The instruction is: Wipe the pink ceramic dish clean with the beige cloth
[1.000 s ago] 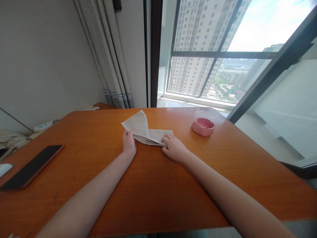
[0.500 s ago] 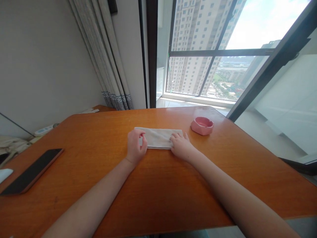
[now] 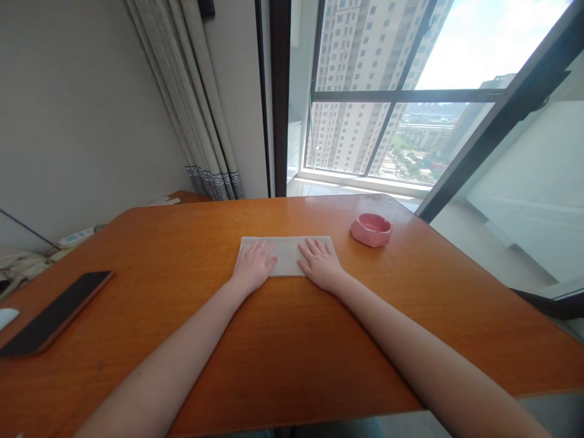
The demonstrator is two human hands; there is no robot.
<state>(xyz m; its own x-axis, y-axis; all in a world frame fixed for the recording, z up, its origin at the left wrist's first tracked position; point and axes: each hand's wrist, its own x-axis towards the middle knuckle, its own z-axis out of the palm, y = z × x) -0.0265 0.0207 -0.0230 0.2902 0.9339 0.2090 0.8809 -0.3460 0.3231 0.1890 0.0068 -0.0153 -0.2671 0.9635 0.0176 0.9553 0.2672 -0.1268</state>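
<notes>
A folded white cloth (image 3: 287, 255) lies flat as a long rectangle on the wooden table (image 3: 283, 359). My left hand (image 3: 253, 266) rests palm down on its left part, fingers spread. On the right part lies my right hand (image 3: 320, 264), also flat with its fingers apart. Between the two hands the middle of the cloth shows; what is under the palms is hidden. Neither hand grips anything.
A pink ashtray-like dish (image 3: 371, 230) stands to the right, beyond my right hand. At the left edge lies a long black pad with a brown rim (image 3: 57, 313), near a partly visible white object (image 3: 6, 317). Behind the table are a curtain (image 3: 196, 109) and a window (image 3: 356, 97).
My left hand has gone from curled fingers at the cloth's left end to lying flat and spread. My right hand has spread and shifted slightly left. The cloth sits slightly further left.
</notes>
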